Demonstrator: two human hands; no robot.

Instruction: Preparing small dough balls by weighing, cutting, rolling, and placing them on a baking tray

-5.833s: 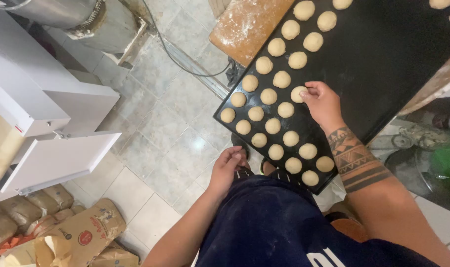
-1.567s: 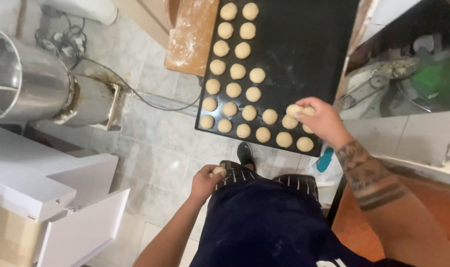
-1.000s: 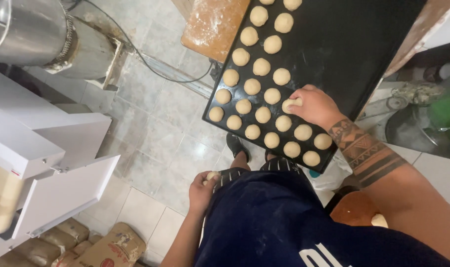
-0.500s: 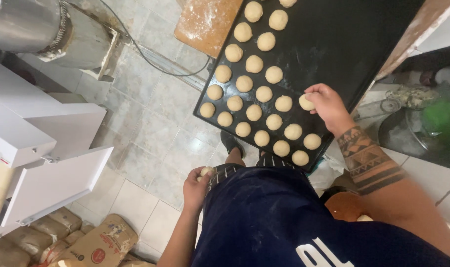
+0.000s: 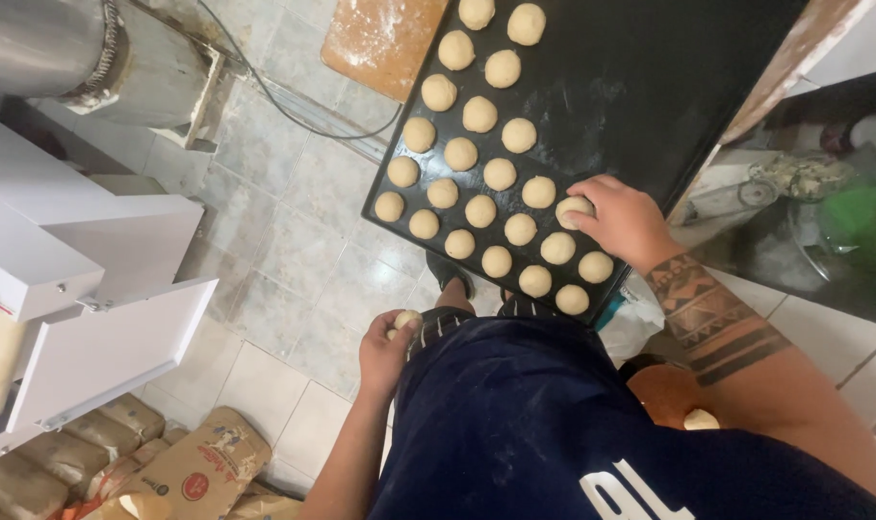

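A large black baking tray (image 5: 650, 87) holds several pale dough balls in rows along its left part. My right hand (image 5: 623, 220) rests on the tray with its fingers around one dough ball (image 5: 575, 206) at the end of a row. My left hand (image 5: 388, 347) hangs at my hip beside my dark blue apron, closed around another small dough ball (image 5: 406, 320). My right forearm carries a dark band tattoo.
A floured wooden board (image 5: 385, 39) lies beyond the tray. A steel machine (image 5: 91, 58) with a black cable and a white machine (image 5: 82, 279) stand on the tiled floor at left. Paper flour sacks (image 5: 183, 472) lie at bottom left. Shelves with a green object are at right.
The view has shifted a little. My right hand stays on the tray with a dough ball, now at the end of a row. My left hand still holds its ball at my hip.
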